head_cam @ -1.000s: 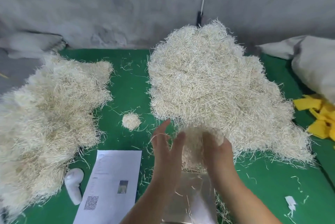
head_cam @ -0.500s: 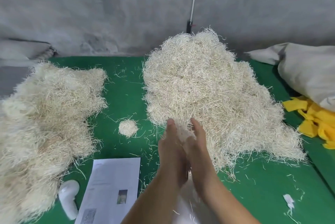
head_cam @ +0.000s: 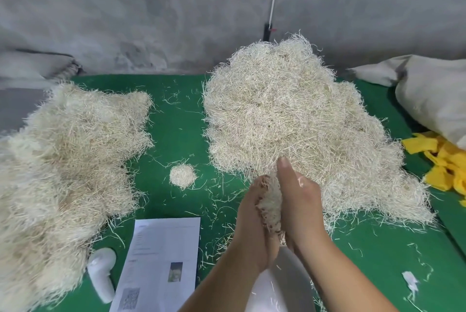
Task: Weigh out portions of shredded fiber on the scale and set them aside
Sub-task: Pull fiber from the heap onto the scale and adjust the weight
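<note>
My left hand [head_cam: 248, 213] and my right hand [head_cam: 301, 200] are cupped together around a compact wad of shredded fiber [head_cam: 270, 202], squeezing it between the palms. They hover above the pale scale platform [head_cam: 280, 286], which my forearms mostly hide. Just beyond the hands rises the large heap of loose fiber [head_cam: 290, 120]. A second broad heap of fiber [head_cam: 65, 160] fills the left side. One small round fiber portion [head_cam: 182, 175] lies alone on the green table [head_cam: 176, 120] between the heaps.
A printed sheet [head_cam: 161, 261] lies near the front, with a white handheld device [head_cam: 100, 276] at its left. Yellow cloth pieces [head_cam: 443, 160] and a grey sack [head_cam: 433, 94] sit at the right. A torn white scrap [head_cam: 409, 281] and stray strands litter the table. A concrete wall stands behind.
My hands, spread apart around the fiber a second ago, have closed together and compressed it into a tight wad. The view shifted slightly.
</note>
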The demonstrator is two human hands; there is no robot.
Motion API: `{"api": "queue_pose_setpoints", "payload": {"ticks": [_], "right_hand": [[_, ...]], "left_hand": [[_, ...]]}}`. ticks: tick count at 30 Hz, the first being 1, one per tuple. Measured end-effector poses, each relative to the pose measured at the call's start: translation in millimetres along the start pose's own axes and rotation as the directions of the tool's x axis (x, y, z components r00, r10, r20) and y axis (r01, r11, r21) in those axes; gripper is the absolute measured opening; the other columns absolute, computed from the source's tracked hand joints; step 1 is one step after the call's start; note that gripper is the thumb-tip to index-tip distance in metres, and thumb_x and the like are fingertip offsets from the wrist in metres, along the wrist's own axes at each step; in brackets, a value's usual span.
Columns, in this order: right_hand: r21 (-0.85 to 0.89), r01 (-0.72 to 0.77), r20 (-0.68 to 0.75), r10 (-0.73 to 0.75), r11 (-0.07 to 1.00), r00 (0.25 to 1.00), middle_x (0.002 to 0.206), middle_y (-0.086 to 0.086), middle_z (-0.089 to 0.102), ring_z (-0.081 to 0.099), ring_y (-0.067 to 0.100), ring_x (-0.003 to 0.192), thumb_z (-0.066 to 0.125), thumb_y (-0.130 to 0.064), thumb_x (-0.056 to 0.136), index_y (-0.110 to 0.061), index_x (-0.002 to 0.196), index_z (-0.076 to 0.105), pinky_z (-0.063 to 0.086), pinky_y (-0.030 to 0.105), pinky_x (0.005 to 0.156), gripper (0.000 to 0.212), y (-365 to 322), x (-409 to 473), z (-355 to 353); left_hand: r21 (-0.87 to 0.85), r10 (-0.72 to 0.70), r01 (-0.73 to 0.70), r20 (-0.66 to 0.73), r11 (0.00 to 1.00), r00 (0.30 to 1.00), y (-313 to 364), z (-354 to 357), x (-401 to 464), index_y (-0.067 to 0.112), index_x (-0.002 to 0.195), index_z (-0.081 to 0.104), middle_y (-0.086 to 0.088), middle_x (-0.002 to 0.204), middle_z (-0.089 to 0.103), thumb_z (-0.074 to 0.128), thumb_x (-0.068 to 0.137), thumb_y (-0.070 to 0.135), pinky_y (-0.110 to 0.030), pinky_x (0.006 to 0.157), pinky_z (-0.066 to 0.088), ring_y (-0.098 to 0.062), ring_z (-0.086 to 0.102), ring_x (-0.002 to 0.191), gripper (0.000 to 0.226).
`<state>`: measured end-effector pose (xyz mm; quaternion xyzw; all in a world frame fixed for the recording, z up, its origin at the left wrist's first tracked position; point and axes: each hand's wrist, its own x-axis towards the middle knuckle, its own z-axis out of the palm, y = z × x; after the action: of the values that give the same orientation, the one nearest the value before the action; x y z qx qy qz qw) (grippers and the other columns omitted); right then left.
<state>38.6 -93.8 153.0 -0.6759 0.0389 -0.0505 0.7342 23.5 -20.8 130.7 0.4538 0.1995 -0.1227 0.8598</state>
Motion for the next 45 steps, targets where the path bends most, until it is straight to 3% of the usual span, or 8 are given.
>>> {"api": "queue_pose_setpoints", "payload": {"ticks": [4, 8, 14, 17, 22, 28, 37, 45], "right_hand": [[-0.198, 0.106, 0.074, -0.093, 0.975, 0.993, 0.053, -0.010, 0.040, 0.034, 0.012, 0.045, 0.047, -0.042, 0.094, -0.039, 0.087, 0.060, 0.029, 0.027, 0.047, 0.016, 10.6, 13.7, -7.0], [-0.650, 0.327, 0.271, -0.193, 0.686, 0.943, 0.127, -0.014, 0.042, 0.041, 0.008, 0.113, 0.028, -0.049, 0.099, -0.052, 0.158, 0.012, 0.032, 0.035, 0.099, 0.061, 36.5, 14.2, -15.7], [-0.241, 0.012, 0.333, 0.071, 0.971, 0.940, 0.151, -0.044, 0.018, 0.025, -0.021, 0.135, 0.037, -0.098, 0.075, -0.067, 0.151, 0.011, 0.028, 0.029, 0.111, 0.086, 35.7, -10.7, 1.3], [0.029, -0.183, 0.188, 0.175, 0.983, 0.966, 0.148, -0.024, 0.043, 0.048, -0.014, 0.119, 0.048, -0.083, 0.078, -0.058, 0.148, 0.037, 0.041, 0.018, 0.087, 0.075, 20.7, -5.9, 16.5], [-0.020, -0.068, 0.017, 0.068, 0.997, 0.998, 0.087, -0.003, 0.074, 0.064, 0.015, 0.066, 0.057, -0.025, 0.097, -0.043, 0.111, 0.070, 0.055, 0.036, 0.063, 0.027, -7.3, 21.5, 6.4], [0.059, -0.020, 0.075, 0.015, 0.998, 0.997, 0.067, 0.020, 0.058, 0.054, 0.021, 0.062, 0.056, -0.052, 0.096, -0.009, 0.079, 0.062, 0.047, 0.041, 0.058, 0.047, -16.4, 12.5, 12.7], [-0.516, 0.206, 0.090, -0.186, 0.832, 0.978, 0.142, -0.022, 0.026, 0.019, 0.004, 0.137, 0.036, -0.064, 0.093, -0.058, 0.141, 0.029, 0.020, 0.042, 0.117, 0.049, -11.8, 18.9, -9.5], [0.025, -0.059, 0.228, 0.051, 0.998, 0.972, 0.132, -0.037, 0.059, 0.054, -0.018, 0.120, 0.053, -0.068, 0.094, -0.057, 0.136, 0.053, 0.049, 0.016, 0.096, 0.044, 1.1, -5.7, -1.1]], "left_hand": [[-0.130, -0.027, 0.021, -0.039, 0.991, 0.999, -0.8, 7.5, -2.5, 0.024, 0.108, 0.072, -0.001, 0.101, 0.077, 0.063, 0.086, 0.061, -0.040, 0.090, 0.056, -0.018, 0.074, 0.098, 0.043], [-0.037, -0.195, 0.193, -0.034, 0.980, 0.980, 13.1, 3.8, 10.9, 0.014, 0.125, 0.070, -0.009, 0.114, 0.077, 0.055, 0.100, 0.059, -0.043, 0.100, 0.054, -0.023, 0.074, 0.109, 0.053], [-0.047, -0.004, -0.001, -0.094, 0.999, 0.996, 16.0, -11.0, 25.9, 0.023, 0.097, 0.070, 0.005, 0.087, 0.079, 0.045, 0.107, 0.045, -0.025, 0.063, 0.058, -0.006, 0.075, 0.075, 0.034], [0.136, 0.149, -0.137, -0.083, 0.981, 0.985, 23.5, -0.1, 22.9, 0.031, 0.100, 0.059, 0.012, 0.071, 0.067, 0.051, 0.102, 0.032, -0.020, 0.053, 0.052, 0.000, 0.065, 0.056, 0.008], [0.178, 0.327, -0.308, -0.090, 0.935, 0.941, 16.3, 25.4, 8.7, 0.061, 0.129, 0.050, -0.002, 0.144, 0.053, 0.059, 0.077, 0.048, -0.050, 0.100, 0.054, -0.021, 0.061, 0.125, 0.054], [0.079, 0.339, -0.334, -0.055, 0.939, 0.939, 17.4, 26.5, 0.0, 0.030, 0.097, 0.079, -0.001, 0.095, 0.079, 0.061, 0.078, 0.066, -0.037, 0.070, 0.058, -0.019, 0.076, 0.093, 0.045], [-0.014, 0.127, -0.127, 0.017, 0.992, 0.992, 18.0, 40.1, -1.7, 0.023, 0.119, 0.072, -0.009, 0.112, 0.078, 0.061, 0.087, 0.064, -0.048, 0.102, 0.054, -0.022, 0.075, 0.106, 0.053], [0.109, 0.163, -0.158, -0.032, 0.981, 0.986, 25.0, 22.3, 11.7, 0.013, 0.092, 0.067, -0.003, 0.066, 0.062, 0.058, 0.098, 0.049, -0.031, 0.054, 0.051, -0.015, 0.064, 0.056, 0.037]]}}
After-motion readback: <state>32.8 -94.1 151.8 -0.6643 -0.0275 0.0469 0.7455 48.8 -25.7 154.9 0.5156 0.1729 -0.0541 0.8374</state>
